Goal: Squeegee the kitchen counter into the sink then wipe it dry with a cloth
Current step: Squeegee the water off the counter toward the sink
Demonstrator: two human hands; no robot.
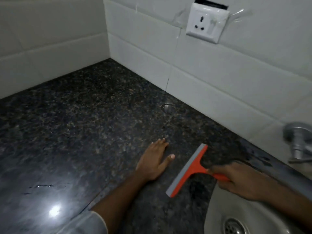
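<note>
An orange squeegee (190, 168) with a grey rubber blade lies with its blade against the dark speckled granite counter (87, 125), close to the sink's left rim. My right hand (236, 179) grips the squeegee's orange handle over the sink edge. My left hand (154, 160) rests flat on the counter just left of the blade, fingers straight. The steel sink (217, 215) fills the lower right corner, with its drain (233, 226) at the bottom. No cloth is in view.
White tiled walls meet in a corner behind the counter. A white wall socket (206, 22) hangs taped on the back wall. A chrome tap (298, 141) juts from the wall at the right edge. Small water streaks (42, 187) glint on the counter's left front.
</note>
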